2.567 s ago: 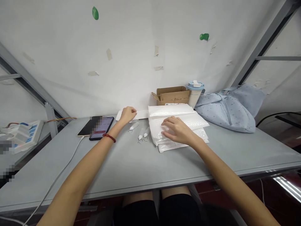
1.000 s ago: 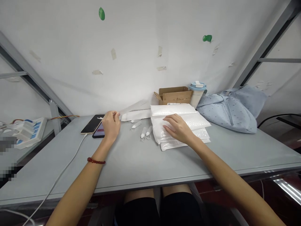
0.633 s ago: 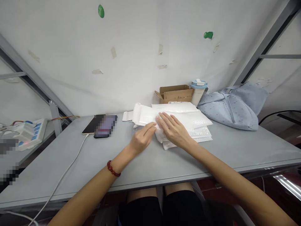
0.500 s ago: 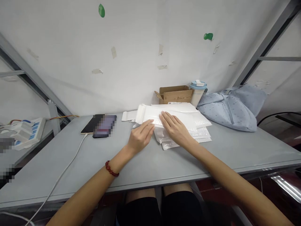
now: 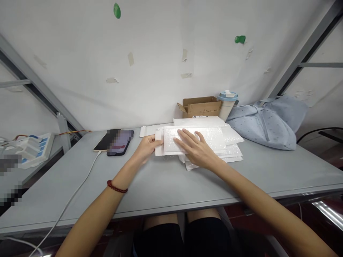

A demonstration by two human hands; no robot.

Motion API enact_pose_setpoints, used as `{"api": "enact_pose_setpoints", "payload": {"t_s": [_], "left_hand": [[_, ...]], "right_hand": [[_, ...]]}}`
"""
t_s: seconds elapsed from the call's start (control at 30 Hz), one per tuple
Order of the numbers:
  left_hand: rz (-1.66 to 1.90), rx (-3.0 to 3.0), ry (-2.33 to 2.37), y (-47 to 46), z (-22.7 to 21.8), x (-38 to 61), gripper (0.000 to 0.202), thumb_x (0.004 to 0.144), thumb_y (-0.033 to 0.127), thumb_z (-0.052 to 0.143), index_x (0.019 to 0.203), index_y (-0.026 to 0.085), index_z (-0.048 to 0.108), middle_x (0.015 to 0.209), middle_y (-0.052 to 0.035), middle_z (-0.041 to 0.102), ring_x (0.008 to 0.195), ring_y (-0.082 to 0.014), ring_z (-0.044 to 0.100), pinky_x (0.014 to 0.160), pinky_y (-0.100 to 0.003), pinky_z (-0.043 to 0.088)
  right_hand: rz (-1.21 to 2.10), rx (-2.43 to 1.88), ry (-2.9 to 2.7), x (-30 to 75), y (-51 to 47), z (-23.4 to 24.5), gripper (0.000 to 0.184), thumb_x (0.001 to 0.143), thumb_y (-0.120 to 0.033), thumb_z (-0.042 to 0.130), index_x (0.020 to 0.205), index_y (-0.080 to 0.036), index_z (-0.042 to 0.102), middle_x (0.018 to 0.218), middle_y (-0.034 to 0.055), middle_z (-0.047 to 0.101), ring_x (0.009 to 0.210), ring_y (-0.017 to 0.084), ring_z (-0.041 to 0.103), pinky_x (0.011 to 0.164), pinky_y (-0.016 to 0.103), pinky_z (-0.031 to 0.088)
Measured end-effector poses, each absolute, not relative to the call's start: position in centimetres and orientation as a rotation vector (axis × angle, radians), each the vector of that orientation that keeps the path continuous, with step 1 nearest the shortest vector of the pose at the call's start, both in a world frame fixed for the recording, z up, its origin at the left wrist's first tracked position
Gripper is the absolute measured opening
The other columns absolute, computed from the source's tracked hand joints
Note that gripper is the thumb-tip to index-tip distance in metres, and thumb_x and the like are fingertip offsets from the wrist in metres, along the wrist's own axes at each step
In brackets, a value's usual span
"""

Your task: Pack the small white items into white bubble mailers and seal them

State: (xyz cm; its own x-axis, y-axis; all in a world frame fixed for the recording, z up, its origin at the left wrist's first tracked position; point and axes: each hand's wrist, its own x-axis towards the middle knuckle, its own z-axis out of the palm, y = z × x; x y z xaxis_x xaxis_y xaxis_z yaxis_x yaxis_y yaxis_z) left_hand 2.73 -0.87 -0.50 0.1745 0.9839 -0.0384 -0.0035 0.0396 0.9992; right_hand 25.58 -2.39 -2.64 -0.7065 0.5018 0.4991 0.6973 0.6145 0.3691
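A white bubble mailer [image 5: 199, 137] lies on top of a stack of similar white mailers [image 5: 235, 151] on the grey table. My left hand [image 5: 147, 146] pinches the left end of the top mailer between thumb and fingers, at its flap [image 5: 159, 135]. Flat across the middle of the same mailer rests my right hand [image 5: 197, 148], fingers spread and pressing on its bubbled surface. Another mailer's end [image 5: 144, 130] sticks out behind, to the left of the stack.
Behind the stack stand an open cardboard box [image 5: 203, 106] and a cup with a blue lid [image 5: 227, 103]. A light blue cloth bag [image 5: 264, 125] sits at the right. Two phones [image 5: 107, 141] and a white cable [image 5: 77, 191] lie at the left, near a power strip [image 5: 40, 148].
My left hand has moved left and taken hold of the mailer's flap end. The top mailer has shifted and its bubbled face now shows. My right hand still lies on it.
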Motion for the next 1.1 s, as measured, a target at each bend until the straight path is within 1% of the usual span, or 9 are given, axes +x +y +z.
{"api": "enact_pose_setpoints", "payload": {"t_s": [0.13, 0.2, 0.3, 0.43, 0.63, 0.8, 0.87, 1.0, 1.1], "left_hand": [[0.947, 1.472, 1.041, -1.2, -1.0, 3.4, 0.031, 0.064, 0.039, 0.073, 0.081, 0.013, 0.07, 0.079, -0.0053, 0.071, 0.075, -0.0203, 0.065, 0.072, -0.032, 0.05], [0.905, 1.575, 1.038, -1.4, -1.0, 3.7, 0.031, 0.064, 0.042, 0.073, 0.078, 0.014, 0.07, 0.079, -0.0052, 0.071, 0.077, -0.0214, 0.065, 0.071, -0.032, 0.05], [0.894, 1.653, 1.049, -1.6, -1.2, 3.9, 0.034, 0.066, 0.047, 0.072, 0.075, 0.015, 0.069, 0.075, -0.0037, 0.069, 0.073, -0.0196, 0.063, 0.064, -0.028, 0.048], [0.916, 1.657, 1.115, -1.6, -1.5, 3.9, 0.038, 0.067, 0.051, 0.07, 0.063, 0.014, 0.062, 0.06, 0.0, 0.06, 0.058, -0.0132, 0.055, 0.053, -0.023, 0.041], [0.95, 1.612, 1.206, -0.7, -1.3, 3.0, 0.041, 0.072, 0.051, 0.064, 0.056, 0.014, 0.058, 0.051, 0.0008, 0.054, 0.05, -0.0102, 0.049, 0.051, -0.023, 0.039], [1.017, 1.526, 1.343, -0.1, -0.4, 1.6, 0.034, 0.074, 0.046, 0.062, 0.065, 0.013, 0.063, 0.063, -0.0037, 0.062, 0.05, -0.0098, 0.052, 0.047, -0.021, 0.039], [0.896, 1.575, 1.417, -0.1, -0.4, 1.2, 0.03, 0.07, 0.043, 0.065, 0.066, 0.013, 0.064, 0.061, -0.0031, 0.061, 0.048, -0.0094, 0.051, 0.044, -0.021, 0.037], [0.455, 1.664, 1.457, -0.2, -1.2, 1.6, 0.031, 0.061, 0.043, 0.071, 0.059, 0.013, 0.062, 0.052, -0.0009, 0.057, 0.04, -0.008, 0.044, 0.039, -0.021, 0.032], [0.402, 1.684, 1.517, -0.4, -2.1, 2.4, 0.03, 0.061, 0.04, 0.07, 0.051, 0.015, 0.057, 0.047, 0.0001, 0.054, 0.036, -0.0077, 0.042, 0.039, -0.021, 0.031]], "right_hand": [[-0.627, -1.016, -2.51, 25.6, -2.7, -2.4, 0.086, 0.074, -0.042, 0.064, 0.145, -0.021, 0.022, 0.152, 0.0208, 0.016, 0.14, 0.04, 0.014, 0.102, 0.063, 0.023], [-0.576, -1.027, -2.505, 25.7, -2.6, -2.4, 0.09, 0.071, -0.049, 0.063, 0.145, -0.019, 0.02, 0.15, 0.0224, 0.019, 0.138, 0.04, 0.017, 0.103, 0.063, 0.021], [-0.514, -0.992, -2.494, 25.8, -2.5, -2.5, 0.089, 0.071, -0.054, 0.059, 0.144, -0.019, 0.021, 0.142, 0.0211, 0.029, 0.131, 0.038, 0.026, 0.103, 0.06, 0.021], [-0.545, -0.958, -2.439, 25.8, -2.4, -2.5, 0.083, 0.072, -0.049, 0.06, 0.141, -0.019, 0.026, 0.133, 0.0189, 0.037, 0.123, 0.035, 0.034, 0.101, 0.056, 0.023], [-0.684, -0.928, -2.311, 25.9, -2.3, -2.3, 0.061, 0.076, -0.03, 0.057, 0.132, -0.019, 0.037, 0.121, 0.0148, 0.048, 0.11, 0.029, 0.044, 0.097, 0.048, 0.028], [-0.647, -1.073, -2.172, 26.9, -1.4, -2.1, 0.059, 0.076, -0.027, 0.057, 0.131, -0.019, 0.039, 0.114, 0.014, 0.051, 0.103, 0.029, 0.046, 0.089, 0.044, 0.032], [-0.579, -1.159, -2.105, 27.5, -1.0, -2.1, 0.06, 0.076, -0.028, 0.057, 0.132, -0.021, 0.037, 0.115, 0.014, 0.05, 0.104, 0.03, 0.045, 0.088, 0.044, 0.033], [-0.429, -1.251, -2.035, 28.2, -0.3, -2.2, 0.061, 0.077, -0.033, 0.057, 0.133, -0.022, 0.037, 0.117, 0.0138, 0.048, 0.106, 0.031, 0.045, 0.088, 0.045, 0.035], [-0.391, -1.238, -2.061, 28.2, -0.2, -2.3, 0.059, 0.078, -0.034, 0.057, 0.133, -0.023, 0.038, 0.118, 0.014, 0.047, 0.108, 0.031, 0.044, 0.089, 0.047, 0.035]]}}
